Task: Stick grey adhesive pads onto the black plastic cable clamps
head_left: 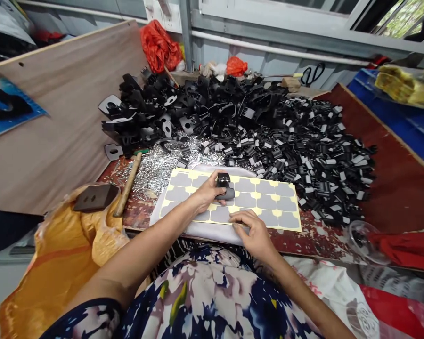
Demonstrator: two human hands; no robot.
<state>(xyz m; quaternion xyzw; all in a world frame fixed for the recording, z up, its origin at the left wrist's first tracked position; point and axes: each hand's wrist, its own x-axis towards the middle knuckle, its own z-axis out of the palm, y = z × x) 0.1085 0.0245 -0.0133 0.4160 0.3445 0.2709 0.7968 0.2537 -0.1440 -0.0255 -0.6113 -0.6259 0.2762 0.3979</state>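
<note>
My left hand (208,192) grips a small black plastic part (224,185) and holds it down on a yellow backing sheet (293,221) covered with several grey adhesive pads. My right hand (251,228) rests on the sheet's near edge, fingers bent and pressing a grey pad (222,214). The sheet lies on a pale cloth pad (169,221) at the table's front.
A large heap of black plastic clips (304,150) fills the table behind and to the right. Larger black parts (144,113) pile at the back left, with a mound of metal pins (159,165). A hammer (127,186) lies left. Scissors (313,74) sit at the back.
</note>
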